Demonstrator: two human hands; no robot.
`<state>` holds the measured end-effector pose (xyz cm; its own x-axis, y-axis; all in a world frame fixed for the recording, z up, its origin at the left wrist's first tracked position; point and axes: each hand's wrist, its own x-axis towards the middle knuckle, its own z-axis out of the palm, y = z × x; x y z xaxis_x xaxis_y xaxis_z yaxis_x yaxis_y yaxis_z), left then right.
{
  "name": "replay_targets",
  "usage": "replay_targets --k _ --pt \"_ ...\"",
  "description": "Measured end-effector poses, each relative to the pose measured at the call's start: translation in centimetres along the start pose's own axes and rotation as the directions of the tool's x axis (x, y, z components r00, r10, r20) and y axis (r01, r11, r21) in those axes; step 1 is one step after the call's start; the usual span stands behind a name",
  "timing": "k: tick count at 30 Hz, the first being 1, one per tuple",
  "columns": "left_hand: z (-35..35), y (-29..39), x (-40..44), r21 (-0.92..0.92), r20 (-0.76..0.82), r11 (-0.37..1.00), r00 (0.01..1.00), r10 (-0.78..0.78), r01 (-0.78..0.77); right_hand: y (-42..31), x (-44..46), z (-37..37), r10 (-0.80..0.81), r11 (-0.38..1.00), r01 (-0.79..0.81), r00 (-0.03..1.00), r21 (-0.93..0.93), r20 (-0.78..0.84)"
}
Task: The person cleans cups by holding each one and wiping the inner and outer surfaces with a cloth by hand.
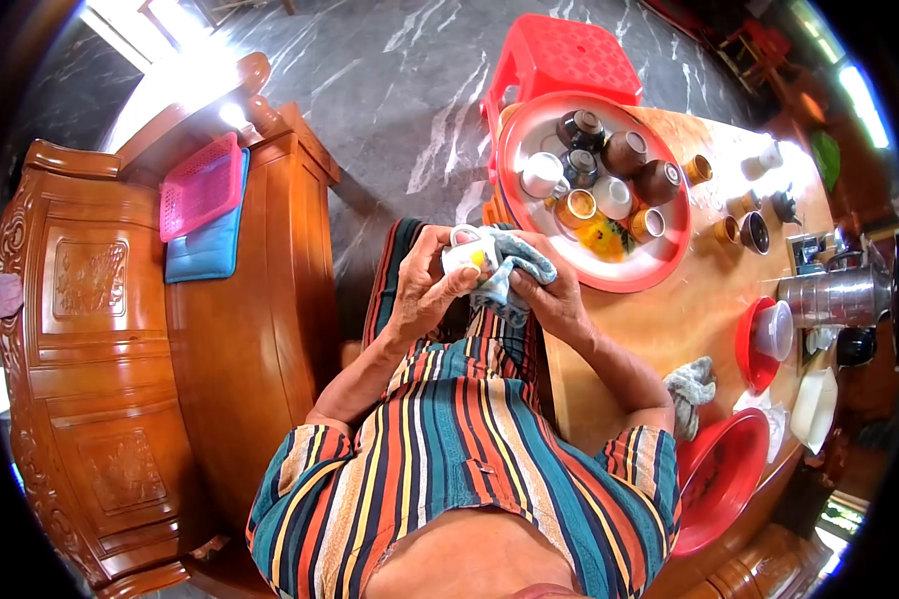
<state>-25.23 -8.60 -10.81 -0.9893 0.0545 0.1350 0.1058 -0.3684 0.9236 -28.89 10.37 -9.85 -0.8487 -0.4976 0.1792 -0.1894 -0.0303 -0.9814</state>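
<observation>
My left hand [425, 280] is closed round a white mug [471, 256] with a yellow mark on its side. A blue-grey patterned cloth [514, 275] is bunched in my right hand [552, 290] and pressed against the mug. Both hands are together above my lap, just left of the table. To their right, a round red-rimmed tray [641, 277] bears several upturned cups, among them a white cup [542, 176], a brown cup [625, 154] and a dark cup [580, 130].
The wooden table [619, 349] also holds several small cups, a metal kettle [837, 299], a red bowl [754, 349], a grey cloth [689, 389] and a large red basin [724, 479]. A red stool [574, 60] stands beyond. At left, a wooden bench [240, 329] carries a pink basket [202, 195].
</observation>
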Motion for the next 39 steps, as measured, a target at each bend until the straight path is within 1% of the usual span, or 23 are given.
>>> replay_targets --k 2,3,5,6,8,10,12,14,15,20,21,22,24,26,27,28,30,32,33,35,36,38,39 --pt "-0.5 -1.0 -0.1 0.117 -0.072 0.993 0.997 0.037 -0.028 -0.4 0.0 0.1 -0.123 0.985 0.119 0.992 -0.127 -0.024" --pt "-0.2 -0.7 -0.1 0.223 -0.076 0.972 0.993 0.091 -0.072 -0.1 -0.1 0.0 -0.118 0.973 0.116 0.993 -0.200 0.001" --pt "0.4 -0.4 -0.3 0.659 -0.009 0.725 0.962 0.271 -0.199 0.1 -0.3 0.2 -0.097 0.977 0.096 0.995 -0.190 0.005" --pt "0.7 -0.4 -0.4 0.576 -0.067 0.805 0.973 0.220 -0.142 0.2 -0.4 0.3 -0.077 0.981 0.077 0.997 -0.180 0.009" --pt "0.5 -1.1 -0.3 0.783 0.121 0.524 0.909 0.399 -0.335 -0.1 -0.5 0.4 -0.076 0.987 0.077 0.997 -0.144 0.012" --pt "1.1 -0.7 -0.4 0.720 0.068 0.629 0.932 0.357 -0.293 -0.1 -0.6 0.6 0.103 0.980 -0.105 0.994 0.171 0.019" --pt "1.0 -0.9 -0.5 0.732 0.088 0.617 0.938 0.335 -0.289 0.6 -0.6 0.7 0.136 0.965 -0.139 0.990 0.225 0.029" --pt "0.9 -1.3 -0.5 0.734 0.220 0.523 0.880 0.420 -0.433 0.8 -0.5 0.7 0.221 0.919 -0.203 0.975 0.338 -0.013" --pt "1.0 -1.5 -0.6 0.719 0.237 0.530 0.876 0.420 -0.449 0.6 -0.3 0.7 0.143 0.976 -0.135 0.989 0.172 -0.033" --pt "1.2 -1.2 -0.3 0.692 0.365 0.446 0.808 0.462 -0.567 1.9 -0.1 -0.9 -0.011 0.999 0.016 0.993 -0.037 0.118" --pt "1.3 -1.0 -0.4 0.700 0.397 0.420 0.804 0.443 -0.577 2.9 -0.2 -1.0 0.127 0.934 -0.175 0.977 0.310 0.170" --pt "1.3 -0.8 -0.4 0.707 0.427 0.394 0.799 0.423 -0.587 4.0 -0.3 -1.1 0.233 0.719 -0.349 0.936 0.601 0.265" --pt "1.2 -0.9 -0.2 0.703 0.438 0.389 0.793 0.424 -0.595 5.1 -0.9 -1.4 0.292 0.650 -0.415 0.910 0.636 0.295" --pt "1.2 -0.6 -0.1 0.686 0.515 0.325 0.750 0.415 -0.651 4.5 -1.3 -1.3 0.491 0.533 -0.571 0.810 0.625 0.321" --pt "1.1 -0.6 -0.2 0.695 0.509 0.312 0.749 0.424 -0.648 4.8 -1.2 -1.3 0.451 0.534 -0.544 0.831 0.648 0.326" --pt "1.0 -0.7 -0.2 0.695 0.509 0.311 0.749 0.424 -0.649 4.9 -1.2 -1.3 0.450 0.534 -0.543 0.831 0.648 0.326" --pt "0.8 -1.1 -0.1 0.697 0.408 0.367 0.762 0.503 -0.616 4.6 -0.8 -1.0 0.350 0.661 -0.441 0.897 0.607 0.271" --pt "0.8 -0.9 -0.4 0.737 0.339 0.401 0.811 0.477 -0.544 2.4 -0.2 -0.4 0.356 0.628 -0.430 0.900 0.648 0.252" --pt "0.9 -0.8 -0.5 0.771 0.268 0.432 0.854 0.447 -0.468 1.9 -0.3 -0.6 0.228 0.894 -0.265 0.963 0.361 0.143" --pt "1.1 -0.7 -0.4 0.789 0.140 0.501 0.898 0.416 -0.355 1.7 -0.7 -0.1 0.039 0.999 -0.040 0.995 0.015 0.095" --pt "1.1 -0.5 -0.4 0.789 0.139 0.501 0.898 0.417 -0.355 1.6 -1.0 0.1 -0.057 0.984 0.067 0.996 -0.164 0.069" --pt "1.2 -0.3 -0.4 0.558 -0.141 0.829 0.988 0.067 0.023 1.2 -1.1 1.0 0.075 0.995 -0.071 0.995 0.064 -0.067" --pt "1.5 -0.5 -0.1 0.524 -0.157 0.850 0.977 0.145 -0.042 1.8 -1.3 0.8 -0.048 0.994 0.045 0.998 -0.103 -0.027"
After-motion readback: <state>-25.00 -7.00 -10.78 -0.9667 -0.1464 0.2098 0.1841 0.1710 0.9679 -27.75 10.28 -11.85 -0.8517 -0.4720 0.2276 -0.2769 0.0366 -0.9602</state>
